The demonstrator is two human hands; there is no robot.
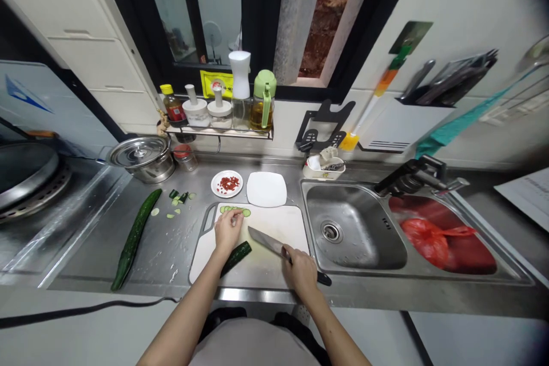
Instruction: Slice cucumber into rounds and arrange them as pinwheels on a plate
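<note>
My right hand (301,267) grips a kitchen knife (266,240), its blade pointing left over the white cutting board (278,220). At the board's upper left, my left hand (229,230) has its fingers bent and pressed together beside a row of cucumber slices (246,213); whatever is between the fingertips is too small to make out. A cut piece of cucumber (237,257) lies on the board, partly behind my left forearm. Beyond the board sit an empty white square plate (266,189) and a small plate (214,185) of red bits.
A whole cucumber (136,240) and several scraps (175,201) lie on the steel counter at left. A lidded pot (143,159) and a jar (185,158) stand behind. To the right is a double sink (355,226) with a red bag (426,243). Bottles line a shelf (218,132).
</note>
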